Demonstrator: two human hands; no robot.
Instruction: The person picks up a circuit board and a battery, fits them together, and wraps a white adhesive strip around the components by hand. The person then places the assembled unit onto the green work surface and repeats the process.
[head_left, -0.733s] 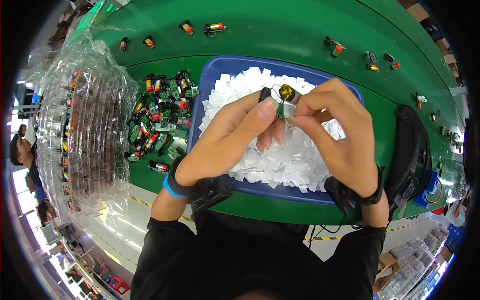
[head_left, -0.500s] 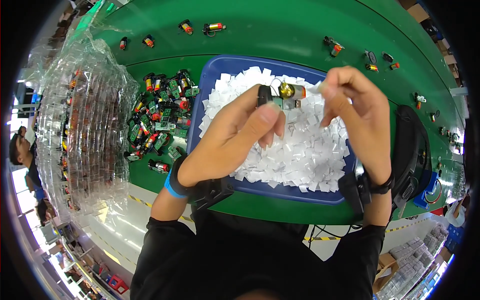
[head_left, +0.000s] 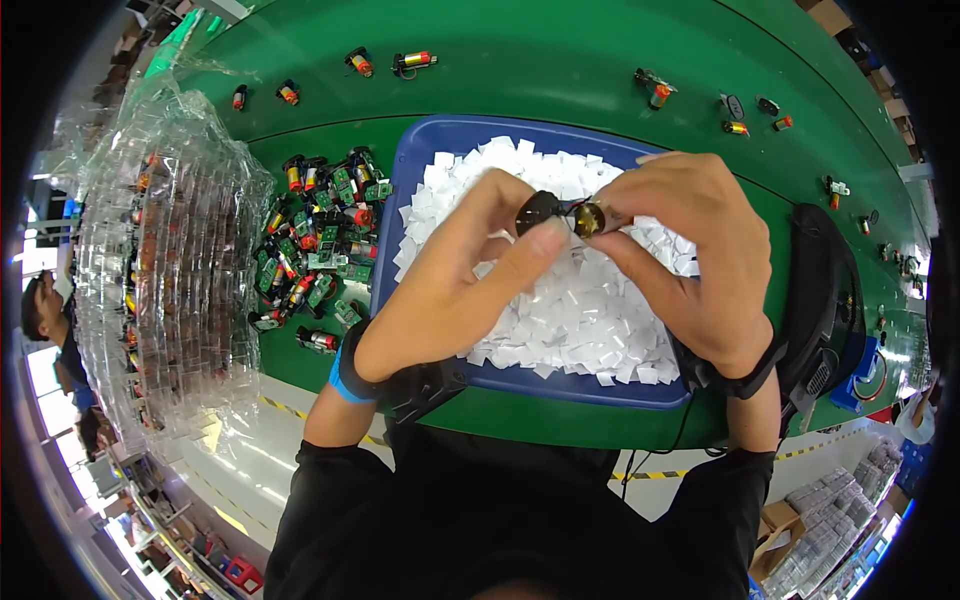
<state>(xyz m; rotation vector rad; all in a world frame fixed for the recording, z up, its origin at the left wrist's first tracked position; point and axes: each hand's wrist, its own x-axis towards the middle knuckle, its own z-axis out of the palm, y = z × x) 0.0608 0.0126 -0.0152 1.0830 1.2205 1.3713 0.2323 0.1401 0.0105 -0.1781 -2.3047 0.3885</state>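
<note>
Over the blue tray, my left hand pinches a black round part between thumb and fingers. Thin wires run from it to a small cylindrical battery, whose gold end faces me. My right hand is closed on the battery's side, its fingers covering most of the wrap. Many small white paper-like pieces fill the tray beneath both hands. Whether a white piece is under my right fingers cannot be seen.
Left of the tray lies a heap of batteries with green circuit boards. Beyond it stands a tall stack of clear plastic trays. Several loose battery assemblies lie along the far green table. A black bag sits at the right.
My right hand has moved left and closed on the battery; earlier it was apart, with a small white piece at its fingertips. The black part has turned and come slightly nearer.
</note>
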